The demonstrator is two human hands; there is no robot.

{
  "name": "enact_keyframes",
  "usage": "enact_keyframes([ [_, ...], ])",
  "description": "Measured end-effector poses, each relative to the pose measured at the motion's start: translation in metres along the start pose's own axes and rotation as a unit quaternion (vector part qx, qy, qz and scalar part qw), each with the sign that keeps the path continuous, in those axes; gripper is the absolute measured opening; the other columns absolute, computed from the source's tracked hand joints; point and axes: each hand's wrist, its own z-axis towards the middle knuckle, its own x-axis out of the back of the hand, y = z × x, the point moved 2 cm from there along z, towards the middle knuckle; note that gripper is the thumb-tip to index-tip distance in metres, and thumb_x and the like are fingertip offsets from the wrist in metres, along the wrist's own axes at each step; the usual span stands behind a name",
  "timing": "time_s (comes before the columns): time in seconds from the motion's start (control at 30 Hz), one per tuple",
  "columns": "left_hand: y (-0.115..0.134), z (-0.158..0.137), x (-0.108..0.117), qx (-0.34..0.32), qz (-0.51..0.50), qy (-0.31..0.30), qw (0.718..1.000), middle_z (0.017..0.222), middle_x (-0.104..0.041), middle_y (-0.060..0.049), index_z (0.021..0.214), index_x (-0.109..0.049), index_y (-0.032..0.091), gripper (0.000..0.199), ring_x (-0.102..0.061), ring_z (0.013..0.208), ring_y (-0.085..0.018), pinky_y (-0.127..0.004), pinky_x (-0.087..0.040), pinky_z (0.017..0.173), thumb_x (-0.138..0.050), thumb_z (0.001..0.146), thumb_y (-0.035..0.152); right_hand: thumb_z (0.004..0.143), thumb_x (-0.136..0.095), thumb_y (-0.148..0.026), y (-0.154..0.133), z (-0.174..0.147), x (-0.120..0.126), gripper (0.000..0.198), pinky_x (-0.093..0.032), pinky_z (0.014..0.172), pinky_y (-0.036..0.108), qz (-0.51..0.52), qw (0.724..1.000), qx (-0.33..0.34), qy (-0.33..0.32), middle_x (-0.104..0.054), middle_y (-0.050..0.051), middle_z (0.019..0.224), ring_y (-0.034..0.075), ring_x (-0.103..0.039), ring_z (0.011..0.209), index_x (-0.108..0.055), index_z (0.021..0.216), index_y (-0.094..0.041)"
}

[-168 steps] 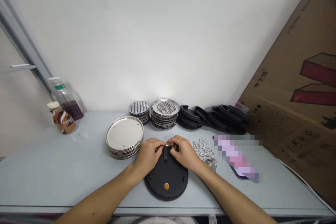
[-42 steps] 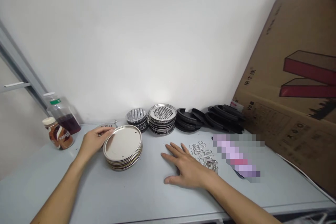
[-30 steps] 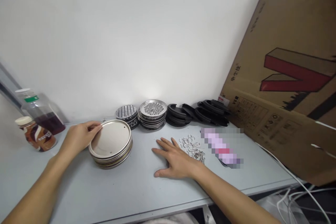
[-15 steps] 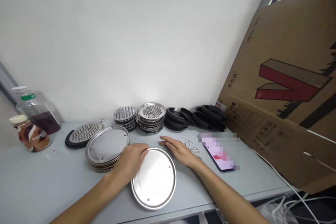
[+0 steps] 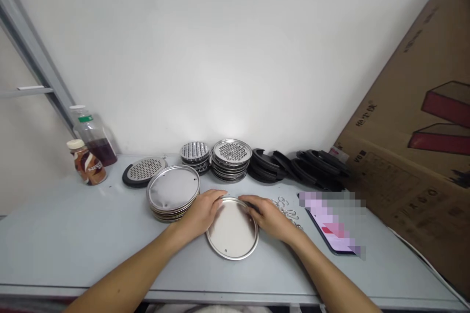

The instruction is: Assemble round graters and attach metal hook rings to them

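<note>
A round, shiny metal plate point(image 5: 232, 232) with a raised rim and small holes lies in front of me. My left hand point(image 5: 205, 210) is closed on its upper left rim, thumb over the edge. On the upper right rim sits my right hand point(image 5: 269, 216), its thumb on the plate and fingers curved round the far edge. Just left of my left hand stands a stack of similar round metal plates point(image 5: 174, 188). Small metal rings and clips point(image 5: 290, 213) lie right of my right hand, partly hidden by it.
Against the wall are two stacks of round grater discs point(image 5: 195, 150) point(image 5: 232, 151) and black curved holders point(image 5: 266, 164). Left are a grater disc in a black holder point(image 5: 146, 170) and two bottles point(image 5: 88, 166) point(image 5: 101, 149). Right are a phone point(image 5: 326, 227) and a large cardboard box point(image 5: 389, 156).
My right hand has come from beside the plate onto its right rim. The plate now lies flatter and farther from the table's front edge. The camera view has shifted left.
</note>
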Motion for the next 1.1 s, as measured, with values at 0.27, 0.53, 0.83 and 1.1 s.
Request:
enact_keyframes([
  [0.27,0.008,-0.018,0.003,-0.006,-0.012,-0.227,0.974,0.166,-0.001,-0.013,0.159,-0.006,0.022,0.135,0.004,0.151,-0.037,-0.054,-0.015,0.121,-0.085,0.056,0.06,0.091,-0.046,-0.014,-0.001,0.001,0.0,0.033,-0.047,0.1,0.038,-0.029,0.999,0.015,0.0,-0.07,0.007,0.122,0.026,-0.064,0.114,-0.075,0.105,-0.022],
  [0.53,0.012,-0.017,0.017,-0.01,-0.025,-0.258,0.966,0.166,-0.005,-0.011,0.159,-0.011,0.022,0.135,0.001,0.152,-0.036,-0.051,-0.014,0.122,-0.086,0.054,0.061,0.09,-0.05,-0.014,-0.002,0.001,0.0,0.026,-0.049,0.09,0.032,-0.03,0.999,0.014,0.024,-0.074,0.006,0.1,0.022,-0.067,0.097,-0.074,0.097,-0.02],
  [0.83,0.011,-0.017,0.015,-0.012,-0.033,-0.249,0.968,0.166,-0.004,-0.011,0.159,-0.014,0.023,0.134,-0.002,0.151,-0.038,-0.053,-0.016,0.122,-0.087,0.053,0.06,0.093,-0.048,-0.019,-0.002,0.001,0.0,0.025,-0.049,0.088,0.034,-0.03,0.999,0.01,0.024,-0.073,0.007,0.1,0.023,-0.066,0.094,-0.072,0.1,-0.021],
  [1.1,0.006,-0.016,0.012,-0.026,-0.042,-0.25,0.967,0.166,-0.005,-0.01,0.159,-0.013,0.026,0.135,-0.002,0.151,-0.038,-0.053,-0.012,0.122,-0.087,0.051,0.062,0.091,-0.048,-0.018,0.0,0.002,0.0,0.028,-0.05,0.09,0.036,-0.028,0.999,0.0,0.026,-0.073,0.008,0.106,0.024,-0.066,0.099,-0.073,0.104,-0.022],
])
